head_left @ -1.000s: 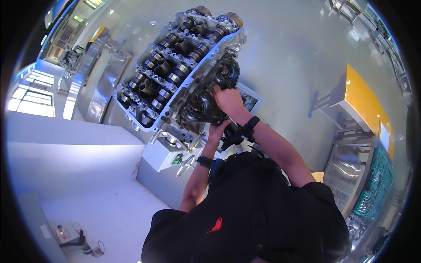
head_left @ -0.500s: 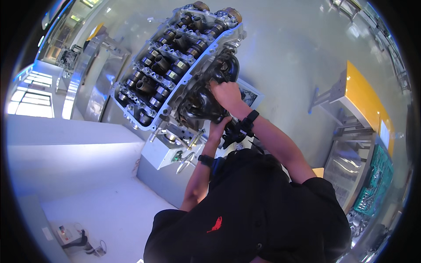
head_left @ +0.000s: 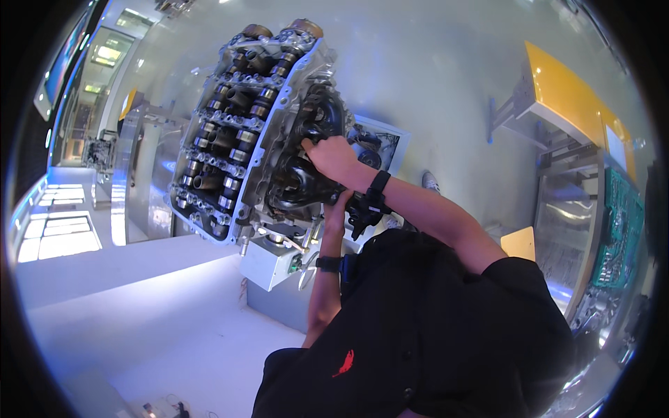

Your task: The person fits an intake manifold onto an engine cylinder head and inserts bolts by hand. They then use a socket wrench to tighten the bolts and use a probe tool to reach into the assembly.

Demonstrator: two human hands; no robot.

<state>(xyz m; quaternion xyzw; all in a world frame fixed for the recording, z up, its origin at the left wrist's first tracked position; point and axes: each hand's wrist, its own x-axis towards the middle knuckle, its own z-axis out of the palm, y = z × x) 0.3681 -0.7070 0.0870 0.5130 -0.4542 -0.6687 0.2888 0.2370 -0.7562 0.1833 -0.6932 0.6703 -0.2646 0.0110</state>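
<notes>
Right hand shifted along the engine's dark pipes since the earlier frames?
No, not visibly: the right hand is still at the gap between the dark curved pipes. Only the camera view shifted.

An engine [head_left: 240, 132] stands ahead of the person, left of centre, with a manifold [head_left: 300, 184] along its right flank. The right fingers [head_left: 317, 148] touch the manifold midway along; the left fingers [head_left: 344, 198] are at its near end. A box [head_left: 268, 265] sits below the engine's near end, a tray [head_left: 400, 150] low beyond the right wrist. Far right, a paper sheet [head_left: 616, 148] lies on a surface [head_left: 568, 90]; a tool case [head_left: 617, 230] lies nearer.
</notes>
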